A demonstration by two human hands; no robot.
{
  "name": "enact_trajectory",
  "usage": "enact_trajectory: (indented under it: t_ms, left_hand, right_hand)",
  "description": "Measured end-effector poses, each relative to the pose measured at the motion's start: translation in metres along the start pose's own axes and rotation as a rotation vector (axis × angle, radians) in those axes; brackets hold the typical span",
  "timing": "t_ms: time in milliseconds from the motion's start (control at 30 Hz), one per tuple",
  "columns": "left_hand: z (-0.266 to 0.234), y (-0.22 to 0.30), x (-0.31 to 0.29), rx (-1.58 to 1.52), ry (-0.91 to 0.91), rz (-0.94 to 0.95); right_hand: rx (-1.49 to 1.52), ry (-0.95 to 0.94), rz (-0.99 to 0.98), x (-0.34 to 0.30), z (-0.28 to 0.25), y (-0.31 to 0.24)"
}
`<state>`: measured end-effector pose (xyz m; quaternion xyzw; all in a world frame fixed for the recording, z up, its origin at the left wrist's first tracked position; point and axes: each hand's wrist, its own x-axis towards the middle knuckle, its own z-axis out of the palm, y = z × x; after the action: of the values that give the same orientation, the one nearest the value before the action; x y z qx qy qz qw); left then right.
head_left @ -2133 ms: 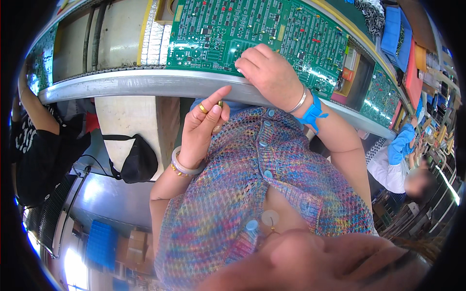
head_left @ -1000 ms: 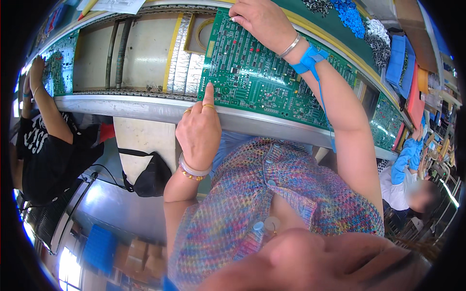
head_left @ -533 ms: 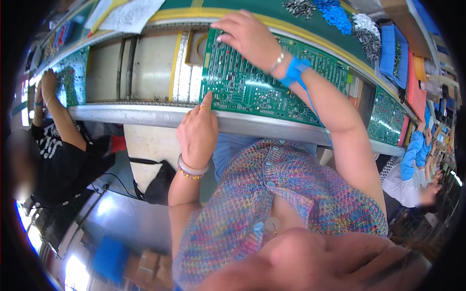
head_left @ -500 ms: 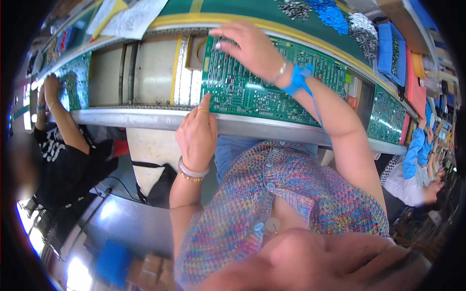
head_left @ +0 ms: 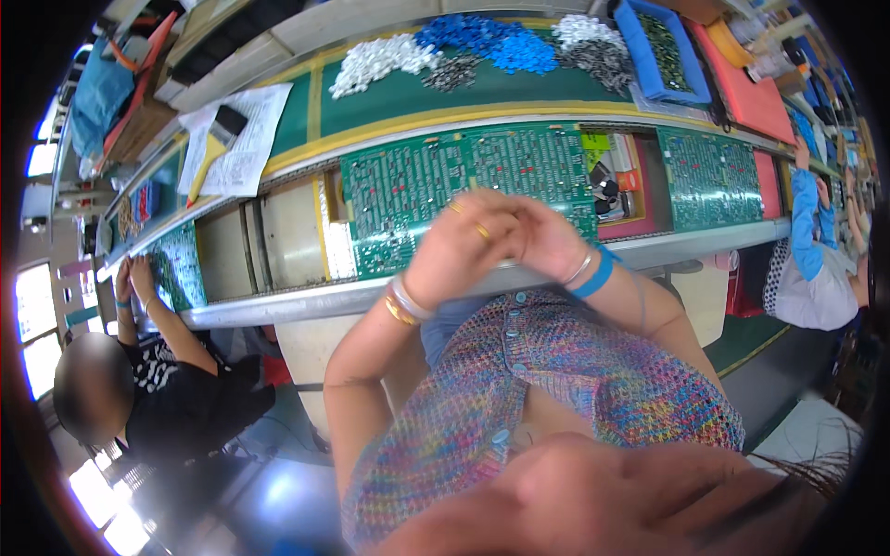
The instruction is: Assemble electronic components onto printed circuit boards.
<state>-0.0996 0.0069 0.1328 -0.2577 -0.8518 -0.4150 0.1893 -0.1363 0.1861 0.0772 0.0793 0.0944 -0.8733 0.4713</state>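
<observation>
A large green circuit board (head_left: pixel 399 185), covered with small parts, lies on the rail line in front of me. My left hand (head_left: pixel 464 243) and my right hand (head_left: pixel 553 243) meet over its near edge, fingers curled and pressed against each other. Whatever they pinch, if anything, is hidden behind the fingers. Bracelets circle my left wrist. A blue wrist strap (head_left: pixel 595 273) with a cord sits around my right one.
Beyond the rail lie piles of white parts (head_left: pixel 380 65), blue parts (head_left: pixel 528 51) and grey parts (head_left: pixel 598 65). A blue bin (head_left: pixel 663 56) stands at far right. Another circuit board (head_left: pixel 709 176) lies rightward. Left, a co-worker (head_left: pixel 185 371) handles a board (head_left: pixel 181 264). Papers (head_left: pixel 246 139) lie far left.
My right hand has come back from the board's far left part, and my left hand has left its near left corner. Both now touch each other. The view has shifted, showing more of the piles.
</observation>
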Motion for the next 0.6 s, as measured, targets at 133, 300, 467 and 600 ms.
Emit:
enact_trajectory:
  t_ms: [133,300,467,600]
  left_hand:
    - [-0.045,-0.083,0.021,0.122,0.200,-0.258]
    - [-0.087,-0.186,0.018,0.232,0.315,-0.497]
    - [-0.088,-0.211,0.022,0.529,0.194,-0.408]
    - [-0.088,-0.207,0.021,0.691,0.144,-0.338]
  right_hand:
    - [-0.161,0.122,-0.386,-0.010,0.043,-0.112]
    - [-0.937,0.320,-1.067,-0.029,0.003,-0.340]
    - [-1.855,0.707,-1.318,-0.032,0.002,-0.386]
    - [-1.809,0.566,-1.267,0.023,0.049,-0.246]
